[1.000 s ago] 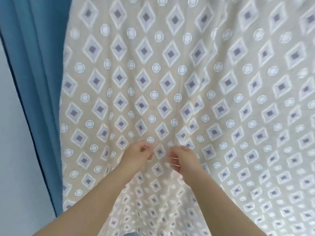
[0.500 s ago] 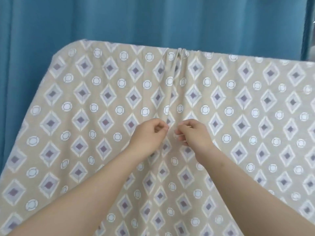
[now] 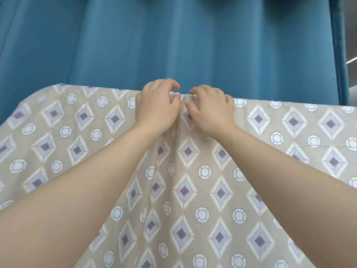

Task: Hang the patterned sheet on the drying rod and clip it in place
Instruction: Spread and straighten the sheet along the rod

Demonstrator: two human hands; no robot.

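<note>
The patterned sheet (image 3: 193,190) drapes from a top fold across the middle of the frame down to the bottom edge. It looks light, soft and prone to sliding, so that gathered fold is the place to grip. Left hand (image 3: 156,105) and right hand (image 3: 209,109) — fingers curled, half-closed — pinch the bunched fabric at centre; no clip shows.

There is only one view, from the person's head. It looks forward and a little upward, very near the hanging sheet (image 3: 193,190), with a blue curtain (image 3: 173,41) behind. Both forearms enter from the bottom corners.
</note>
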